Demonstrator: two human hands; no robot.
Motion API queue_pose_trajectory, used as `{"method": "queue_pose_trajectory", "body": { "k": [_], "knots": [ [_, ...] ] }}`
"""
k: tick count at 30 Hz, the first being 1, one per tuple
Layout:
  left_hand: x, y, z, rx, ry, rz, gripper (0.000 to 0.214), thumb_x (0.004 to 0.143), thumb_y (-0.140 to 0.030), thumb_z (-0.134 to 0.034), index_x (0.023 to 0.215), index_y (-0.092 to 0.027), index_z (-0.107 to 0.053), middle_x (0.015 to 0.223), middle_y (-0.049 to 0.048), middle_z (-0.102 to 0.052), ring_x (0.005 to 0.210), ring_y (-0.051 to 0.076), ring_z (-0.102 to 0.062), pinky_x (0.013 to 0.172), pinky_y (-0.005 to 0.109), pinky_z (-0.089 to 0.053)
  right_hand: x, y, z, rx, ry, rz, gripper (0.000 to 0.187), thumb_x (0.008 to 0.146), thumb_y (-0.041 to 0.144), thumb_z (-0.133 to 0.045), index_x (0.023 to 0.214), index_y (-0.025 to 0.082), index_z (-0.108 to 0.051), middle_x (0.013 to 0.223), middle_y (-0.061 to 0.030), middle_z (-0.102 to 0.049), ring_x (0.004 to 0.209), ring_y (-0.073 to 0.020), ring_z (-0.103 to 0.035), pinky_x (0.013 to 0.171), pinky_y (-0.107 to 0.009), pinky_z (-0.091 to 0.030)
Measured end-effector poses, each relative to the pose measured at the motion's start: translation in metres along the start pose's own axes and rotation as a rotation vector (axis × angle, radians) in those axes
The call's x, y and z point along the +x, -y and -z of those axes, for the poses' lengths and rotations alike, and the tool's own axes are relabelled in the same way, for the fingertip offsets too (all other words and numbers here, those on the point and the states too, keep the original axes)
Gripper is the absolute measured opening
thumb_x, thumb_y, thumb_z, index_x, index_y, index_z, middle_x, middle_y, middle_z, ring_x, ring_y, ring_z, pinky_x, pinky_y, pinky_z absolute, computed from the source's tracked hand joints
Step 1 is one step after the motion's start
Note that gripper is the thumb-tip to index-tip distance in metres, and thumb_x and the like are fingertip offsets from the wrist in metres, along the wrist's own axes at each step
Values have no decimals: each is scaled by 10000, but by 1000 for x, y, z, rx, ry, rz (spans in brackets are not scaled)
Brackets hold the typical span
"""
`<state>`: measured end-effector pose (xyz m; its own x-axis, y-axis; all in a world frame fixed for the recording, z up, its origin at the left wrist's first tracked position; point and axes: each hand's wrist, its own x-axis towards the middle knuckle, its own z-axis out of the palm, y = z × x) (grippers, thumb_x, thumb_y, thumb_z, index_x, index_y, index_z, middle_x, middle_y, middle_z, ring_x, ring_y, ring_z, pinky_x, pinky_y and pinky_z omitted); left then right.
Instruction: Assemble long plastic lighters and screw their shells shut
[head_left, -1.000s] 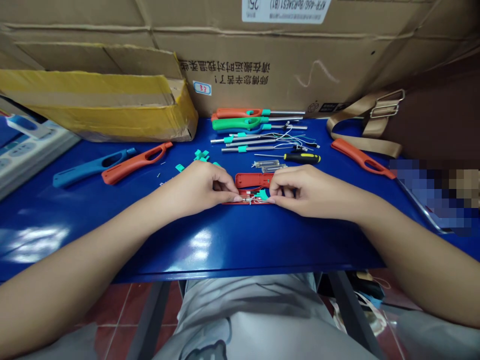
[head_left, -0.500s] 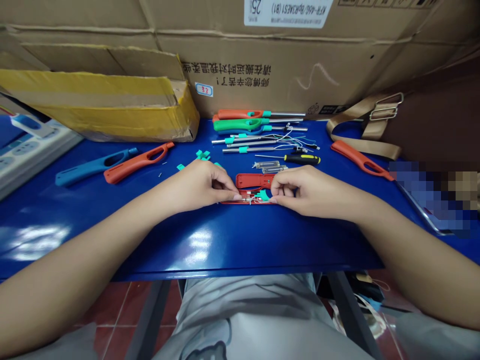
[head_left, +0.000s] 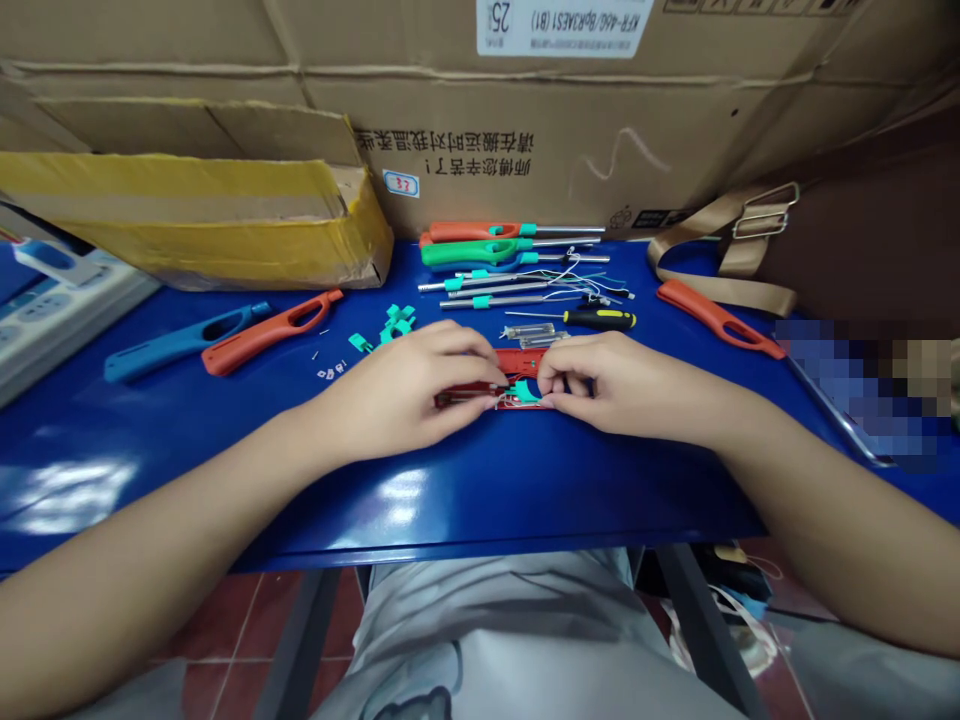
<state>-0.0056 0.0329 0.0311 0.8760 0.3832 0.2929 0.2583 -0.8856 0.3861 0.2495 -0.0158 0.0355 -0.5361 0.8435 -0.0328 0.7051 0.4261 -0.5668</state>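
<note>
An opened red lighter casing (head_left: 523,360) lies at the table's front, with a green trigger (head_left: 524,391) and thin white wires (head_left: 510,402) inside its nearer half. Over the left part of that casing is my left hand (head_left: 431,390); its thumb and forefinger come together at the wires, and what they grip is too small to make out. My right hand (head_left: 604,375) pinches the casing's right end beside the trigger, its other fingers curled. Clear lighter fuel tanks (head_left: 536,335) and a yellow-and-black screwdriver (head_left: 600,318) lie just behind.
Assembled lighters (head_left: 480,250) and metal lighter tubes (head_left: 502,300) with wires lie at the back. Loose green triggers (head_left: 394,322), a blue handle shell (head_left: 184,345) and a red one (head_left: 270,335) are left; another red shell (head_left: 720,320) is right. Cardboard boxes (head_left: 300,225) stand behind.
My left hand has shifted right along the casing, covering more of its left part and uncovering small white pieces on the table. My right hand stays at the casing's right end.
</note>
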Motion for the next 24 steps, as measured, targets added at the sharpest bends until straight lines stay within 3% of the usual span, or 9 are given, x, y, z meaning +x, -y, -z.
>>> {"method": "queue_pose_trajectory", "body": {
  "k": [6, 12, 24],
  "knots": [
    [-4, -1, -20, 45, 55, -57, 260, 1028, -216, -530, 1195, -199, -728, 1224, 85, -693, 1104, 217, -645, 965, 365, -528, -2, 0, 3, -53, 25, 28, 198, 809, 16, -560, 880, 156, -681, 814, -4, -658, 660, -102, -540, 598, -219, -388],
    [-4, 0, -23, 49, 39, -80, 266, 1039, -220, -515, 1148, -177, -753, 1195, 92, -701, 1077, 220, -652, 941, 362, -540, -5, 0, 10, -53, 73, 56, 252, 826, 6, -549, 944, 164, -706, 930, -22, -692, 759, -117, -592, 661, -225, -424],
    [-2, 2, -25, 51, 25, -108, 251, 1022, -182, -532, 1125, -170, -760, 1189, 99, -703, 1061, 222, -646, 937, 366, -533, -3, -6, 12, 42, 87, -116, 164, 822, 88, -589, 860, 168, -727, 827, -17, -723, 642, -114, -580, 585, -238, -423]
  ]
}}
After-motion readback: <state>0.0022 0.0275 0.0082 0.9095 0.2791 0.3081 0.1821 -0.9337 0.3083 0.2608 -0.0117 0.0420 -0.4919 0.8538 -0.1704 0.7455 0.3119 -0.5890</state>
